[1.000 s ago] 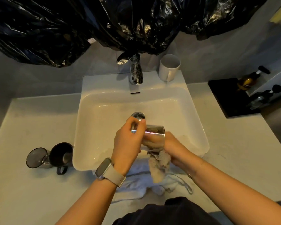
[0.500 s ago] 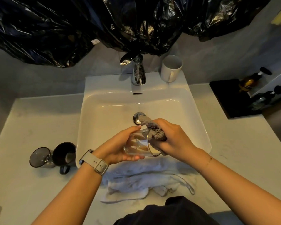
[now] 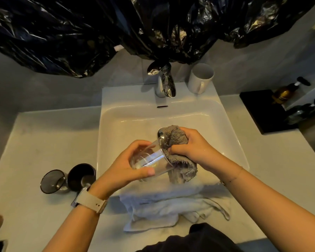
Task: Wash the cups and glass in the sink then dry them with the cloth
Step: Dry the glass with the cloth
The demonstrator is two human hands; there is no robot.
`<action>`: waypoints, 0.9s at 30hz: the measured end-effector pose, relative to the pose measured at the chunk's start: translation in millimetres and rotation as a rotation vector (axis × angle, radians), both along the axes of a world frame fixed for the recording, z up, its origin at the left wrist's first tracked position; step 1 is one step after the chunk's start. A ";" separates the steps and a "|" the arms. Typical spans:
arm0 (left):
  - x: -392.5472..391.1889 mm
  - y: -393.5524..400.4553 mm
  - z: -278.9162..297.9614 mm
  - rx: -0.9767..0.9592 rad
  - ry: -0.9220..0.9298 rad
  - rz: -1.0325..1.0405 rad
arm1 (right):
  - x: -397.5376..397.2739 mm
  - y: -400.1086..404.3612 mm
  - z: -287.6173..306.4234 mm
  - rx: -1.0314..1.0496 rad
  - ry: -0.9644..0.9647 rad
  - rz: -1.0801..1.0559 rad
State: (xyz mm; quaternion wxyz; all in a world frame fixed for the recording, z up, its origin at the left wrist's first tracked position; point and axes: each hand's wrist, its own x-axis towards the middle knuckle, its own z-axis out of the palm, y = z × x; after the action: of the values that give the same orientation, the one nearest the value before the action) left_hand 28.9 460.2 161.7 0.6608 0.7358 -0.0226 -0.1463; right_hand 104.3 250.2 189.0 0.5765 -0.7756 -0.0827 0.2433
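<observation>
The left hand grips a clear glass around its body, fingers curled over the top and thumb along the near side, holding it on its side above the sink with the mouth turned to the right. The right hand clutches a grey cloth, bunched in its curled fingers and pressed against the mouth of the glass; a loose end of the cloth hangs down below the rim. Both forearms reach in from the near edge, a watch on the left wrist. A white towel lies crumpled over the near rim of the sink. On the table to the left stand a dark cup and a second dark glass, touching. A white mug stands beside the tap.
</observation>
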 end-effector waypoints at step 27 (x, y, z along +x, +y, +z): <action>6.4 256.8 -115.8 0.760 0.115 0.543 | 1.7 176.5 -63.9 0.154 0.404 -0.327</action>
State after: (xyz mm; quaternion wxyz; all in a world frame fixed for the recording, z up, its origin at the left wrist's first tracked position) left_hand 35.3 716.9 45.9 0.3591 0.8956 0.2624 -0.0067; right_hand 106.0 426.7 125.1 0.6704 -0.6682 0.1420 0.2897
